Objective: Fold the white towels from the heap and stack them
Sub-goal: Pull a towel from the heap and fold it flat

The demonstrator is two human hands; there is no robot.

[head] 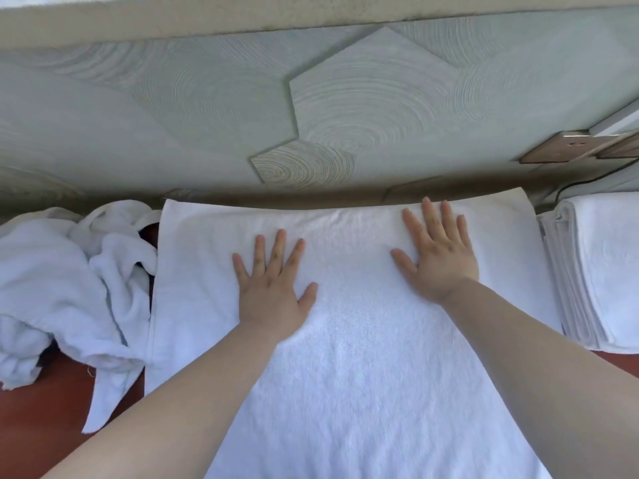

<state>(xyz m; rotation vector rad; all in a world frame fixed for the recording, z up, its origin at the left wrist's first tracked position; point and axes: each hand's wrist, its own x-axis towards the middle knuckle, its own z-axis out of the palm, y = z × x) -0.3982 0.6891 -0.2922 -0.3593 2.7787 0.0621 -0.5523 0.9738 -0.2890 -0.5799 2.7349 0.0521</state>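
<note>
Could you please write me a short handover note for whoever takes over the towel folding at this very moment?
Left hand: open, flat, fingers spread, pressing on the spread towel.
Right hand: open and flat on the same towel, nearer its far edge.
The spread towel lies on the reddish-brown table, with the heap of unfolded towels at its left and the stack of folded towels at its right.
Done: several towels folded and stacked.
Left: fold this one, put it on the stack, then work through the heap.
</note>
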